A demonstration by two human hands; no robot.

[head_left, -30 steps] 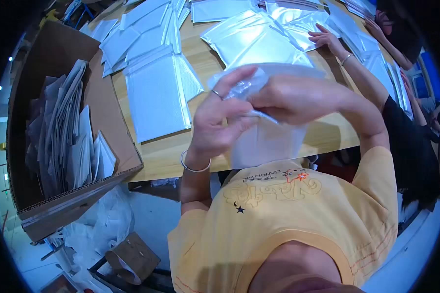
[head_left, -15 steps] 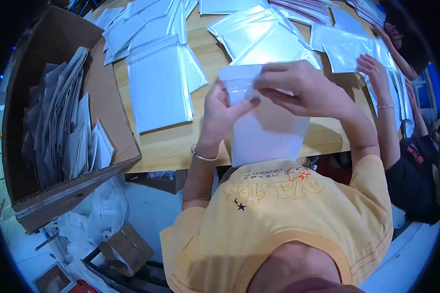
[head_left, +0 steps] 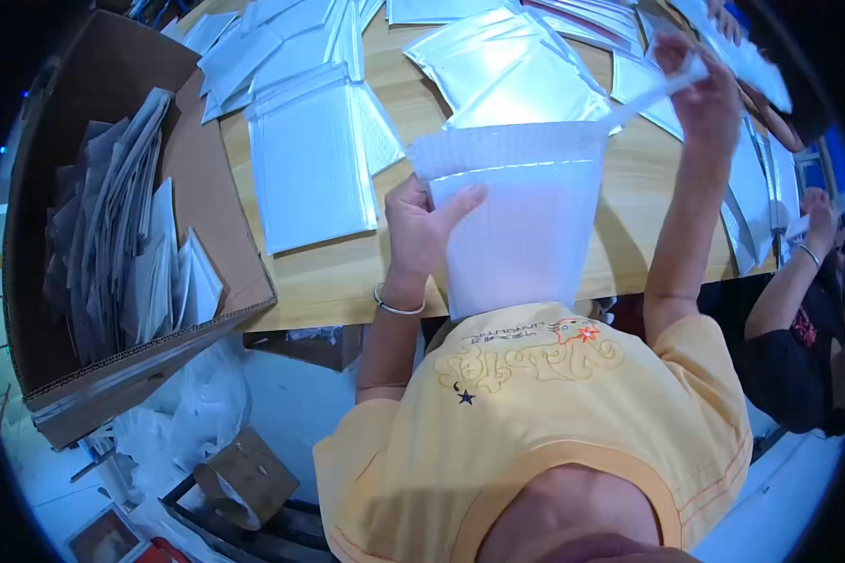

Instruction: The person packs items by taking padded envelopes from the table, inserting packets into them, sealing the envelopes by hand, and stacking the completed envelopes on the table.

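My left hand (head_left: 424, 225) grips the left edge of a white bubble mailer (head_left: 530, 220), thumb on the front, other fingers behind it. The mailer stands upright against the table edge, its flap raised at the top. Out to the right, my right hand (head_left: 709, 94) is raised and closed on the end of a thin translucent peel-off strip (head_left: 655, 96). That strip runs from the upper right corner of the mailer's flap to my fingers. A loose pile of white mailers (head_left: 512, 70) lies just beyond the one I hold.
At left stands an open cardboard box (head_left: 221, 225) packed with grey and white mailers. More bubble mailers (head_left: 310, 169) lie on the wooden table (head_left: 404, 267). At right a co-worker's forearm (head_left: 789, 281) and another person's hand at the back are visible. Below left sits a brown carton (head_left: 253, 474).
My right hand has moved from the mailer's flap up and to the right, drawing the strip out with it. My left hand keeps its hold. Co-workers' hands at right have shifted.
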